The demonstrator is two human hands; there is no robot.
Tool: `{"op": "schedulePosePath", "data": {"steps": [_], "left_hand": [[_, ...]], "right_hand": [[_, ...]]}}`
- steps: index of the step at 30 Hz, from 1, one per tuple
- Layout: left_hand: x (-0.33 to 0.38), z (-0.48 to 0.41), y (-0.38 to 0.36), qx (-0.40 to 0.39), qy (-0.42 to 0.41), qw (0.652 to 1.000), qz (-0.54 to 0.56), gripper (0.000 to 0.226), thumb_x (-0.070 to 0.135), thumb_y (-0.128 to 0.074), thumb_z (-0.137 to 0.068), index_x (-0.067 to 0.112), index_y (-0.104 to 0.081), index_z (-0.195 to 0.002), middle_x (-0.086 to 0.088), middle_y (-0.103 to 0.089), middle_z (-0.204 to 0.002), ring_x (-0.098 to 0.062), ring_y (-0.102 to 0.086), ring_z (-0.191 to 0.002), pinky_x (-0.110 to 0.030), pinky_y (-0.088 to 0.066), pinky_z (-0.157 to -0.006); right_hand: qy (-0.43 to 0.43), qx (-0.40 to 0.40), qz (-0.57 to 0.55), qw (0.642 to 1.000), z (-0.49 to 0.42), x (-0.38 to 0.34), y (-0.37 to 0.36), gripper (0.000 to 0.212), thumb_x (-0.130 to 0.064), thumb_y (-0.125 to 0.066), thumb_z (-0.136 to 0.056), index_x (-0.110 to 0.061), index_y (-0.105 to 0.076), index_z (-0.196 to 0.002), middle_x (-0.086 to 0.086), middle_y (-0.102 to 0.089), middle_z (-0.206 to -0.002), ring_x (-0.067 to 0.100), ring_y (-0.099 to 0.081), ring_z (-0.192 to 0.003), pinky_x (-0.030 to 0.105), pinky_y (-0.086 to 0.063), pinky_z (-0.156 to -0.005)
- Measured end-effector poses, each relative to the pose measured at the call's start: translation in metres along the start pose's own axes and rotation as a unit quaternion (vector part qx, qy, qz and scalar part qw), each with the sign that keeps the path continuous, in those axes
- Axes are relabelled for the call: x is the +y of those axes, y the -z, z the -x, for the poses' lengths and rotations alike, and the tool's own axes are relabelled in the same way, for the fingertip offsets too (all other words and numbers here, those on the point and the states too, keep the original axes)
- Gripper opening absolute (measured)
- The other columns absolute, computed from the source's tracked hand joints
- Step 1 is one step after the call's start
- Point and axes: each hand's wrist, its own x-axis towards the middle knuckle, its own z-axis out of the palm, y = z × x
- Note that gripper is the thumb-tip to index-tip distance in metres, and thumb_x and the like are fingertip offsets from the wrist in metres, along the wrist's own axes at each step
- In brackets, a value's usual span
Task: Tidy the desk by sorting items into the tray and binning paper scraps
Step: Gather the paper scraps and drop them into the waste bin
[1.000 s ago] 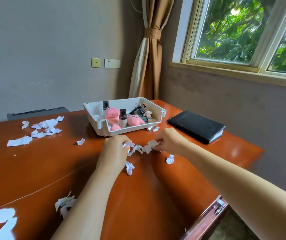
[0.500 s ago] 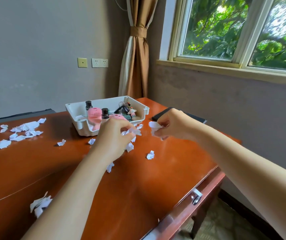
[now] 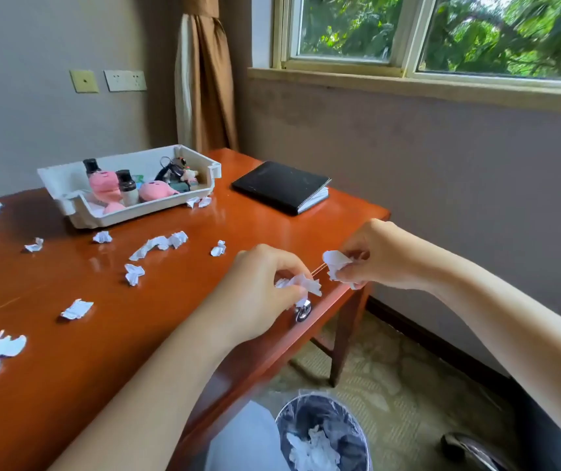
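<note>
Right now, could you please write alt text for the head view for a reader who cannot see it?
Both hands hold crumpled paper scraps, left hand and right hand, at the desk edge above a lined bin on the floor. More scraps litter the desk, beside a white tray of small items and a black notebook.

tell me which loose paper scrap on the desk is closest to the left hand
The small crumpled scrap lying alone just beyond the left hand, toward the tray. The other loose scraps lie farther left.
</note>
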Motion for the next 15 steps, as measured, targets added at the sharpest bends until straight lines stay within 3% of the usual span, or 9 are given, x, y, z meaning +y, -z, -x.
{"op": "schedulePosePath", "data": {"steps": [2, 6, 10, 13, 15], "left_hand": [[-0.003, 0.002, -0.022, -0.026, 0.010, 1.000, 0.012, 0.016, 0.020, -0.064, -0.087, 0.031, -0.069, -0.077, 0.017, -0.061, -0.073, -0.009, -0.058, -0.081, -0.024, -0.048, -0.074], [-0.012, 0.006, -0.065, -0.063, 0.033, 0.997, 0.012, 0.015, 0.021, -0.061, -0.088, 0.023, -0.072, -0.077, 0.015, -0.066, -0.086, -0.008, -0.058, -0.092, -0.025, -0.046, -0.077], [-0.025, 0.011, -0.111, -0.082, 0.074, 0.994, 0.014, 0.017, 0.019, -0.055, -0.091, 0.022, -0.071, -0.086, 0.009, -0.063, -0.100, -0.007, -0.046, -0.090, -0.012, -0.035, -0.064], [-0.040, 0.012, -0.143, -0.100, 0.102, 0.990, 0.005, 0.020, 0.014, -0.054, -0.091, 0.022, -0.070, -0.081, 0.005, -0.067, -0.094, -0.012, -0.049, -0.087, -0.018, -0.039, -0.063], [-0.055, 0.011, -0.164, -0.115, 0.127, 0.985, 0.005, 0.024, 0.010, -0.053, -0.088, 0.021, -0.067, -0.073, -0.001, -0.069, -0.086, -0.017, -0.056, -0.079, -0.026, -0.046, -0.064]], "right_hand": [[-0.015, -0.016, -0.008, 1.000, 0.012, 0.015, -0.011, 0.036, -0.013, -0.067, -0.077, -0.027, -0.057, -0.046, -0.006, -0.063, -0.053, 0.000, -0.052, -0.045, 0.008, -0.033, -0.044], [-0.054, -0.053, -0.017, 0.997, 0.027, 0.046, -0.039, 0.020, -0.012, -0.066, -0.076, -0.019, -0.065, -0.058, -0.004, -0.063, -0.055, 0.001, -0.054, -0.046, 0.010, -0.035, -0.045], [-0.086, -0.089, -0.017, 0.992, 0.035, 0.080, -0.072, 0.012, -0.014, -0.066, -0.076, -0.009, -0.068, -0.066, 0.001, -0.065, -0.059, 0.005, -0.050, -0.048, 0.016, -0.034, -0.046], [-0.115, -0.112, -0.040, 0.986, 0.039, 0.102, -0.101, 0.024, -0.013, -0.066, -0.076, -0.017, -0.060, -0.053, -0.006, -0.060, -0.052, -0.005, -0.050, -0.039, 0.008, -0.031, -0.039], [-0.142, -0.128, -0.050, 0.980, 0.040, 0.117, -0.123, 0.019, -0.012, -0.066, -0.077, -0.005, -0.062, -0.060, -0.004, -0.059, -0.052, -0.005, -0.051, -0.039, 0.007, -0.031, -0.038]]}}
